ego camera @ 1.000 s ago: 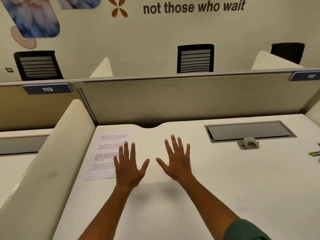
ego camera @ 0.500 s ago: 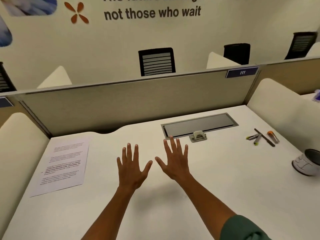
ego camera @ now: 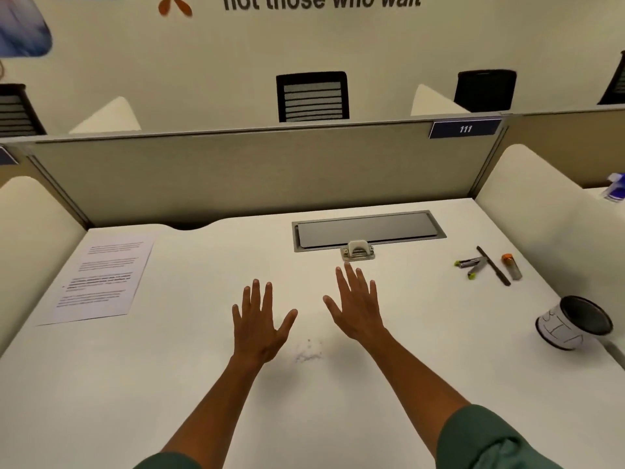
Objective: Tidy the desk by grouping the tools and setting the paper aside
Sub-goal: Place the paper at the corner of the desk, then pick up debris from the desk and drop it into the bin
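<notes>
A printed sheet of paper (ego camera: 98, 277) lies flat at the desk's far left. At the far right lie small tools: two grey pieces with green tips (ego camera: 470, 265), a thin dark rod (ego camera: 493, 265) and a clear tube with an orange cap (ego camera: 511, 266). A white cup with a dark inside (ego camera: 571, 322) lies on its side at the right edge. My left hand (ego camera: 260, 321) and my right hand (ego camera: 356, 302) are spread flat, fingers straight, over the middle of the white desk (ego camera: 169, 384), holding nothing.
A grey cable hatch (ego camera: 368, 229) with a small latch (ego camera: 357, 250) is set into the desk behind my right hand. Padded dividers stand at the left (ego camera: 30, 238) and right (ego camera: 541, 211), a grey partition (ego camera: 253, 170) at the back. Chairs stand beyond it.
The view has swung right, bringing the tools and the cup into sight and shifting the paper leftward. Both hands stay spread over the desk.
</notes>
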`<state>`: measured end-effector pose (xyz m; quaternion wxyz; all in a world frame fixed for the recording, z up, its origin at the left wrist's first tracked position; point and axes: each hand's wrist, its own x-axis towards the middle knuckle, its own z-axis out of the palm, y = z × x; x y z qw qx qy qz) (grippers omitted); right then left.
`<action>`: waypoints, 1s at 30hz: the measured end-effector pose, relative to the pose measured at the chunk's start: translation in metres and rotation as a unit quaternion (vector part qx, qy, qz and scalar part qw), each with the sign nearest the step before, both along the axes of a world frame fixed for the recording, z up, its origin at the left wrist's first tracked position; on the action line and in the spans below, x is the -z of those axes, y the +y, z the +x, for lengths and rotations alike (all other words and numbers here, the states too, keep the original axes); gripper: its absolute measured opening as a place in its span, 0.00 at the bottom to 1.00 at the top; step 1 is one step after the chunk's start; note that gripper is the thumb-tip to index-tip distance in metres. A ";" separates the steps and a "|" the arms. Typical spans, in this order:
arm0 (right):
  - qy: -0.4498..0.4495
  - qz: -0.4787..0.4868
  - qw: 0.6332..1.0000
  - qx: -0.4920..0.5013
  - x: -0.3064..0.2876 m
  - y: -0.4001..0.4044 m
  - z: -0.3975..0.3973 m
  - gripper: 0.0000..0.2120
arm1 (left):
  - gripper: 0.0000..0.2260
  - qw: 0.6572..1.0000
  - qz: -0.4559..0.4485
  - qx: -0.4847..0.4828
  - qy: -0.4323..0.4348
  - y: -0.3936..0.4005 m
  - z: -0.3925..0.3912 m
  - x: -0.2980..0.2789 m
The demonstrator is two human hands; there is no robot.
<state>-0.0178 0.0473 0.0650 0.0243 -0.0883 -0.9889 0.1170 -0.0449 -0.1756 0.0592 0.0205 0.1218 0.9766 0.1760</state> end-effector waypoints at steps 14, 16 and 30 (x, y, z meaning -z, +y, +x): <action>-0.026 -0.192 0.979 0.060 0.065 -0.037 0.076 0.17 | 0.41 0.995 -0.018 0.070 -0.072 -0.038 0.066 0.081; -0.009 -0.196 0.979 0.055 0.067 -0.045 0.079 0.17 | 0.35 0.995 -0.025 0.081 -0.060 -0.031 0.071 0.090; 0.036 -0.203 0.978 0.007 0.066 -0.062 0.079 0.21 | 0.28 0.989 -0.007 0.149 -0.010 -0.001 0.093 0.097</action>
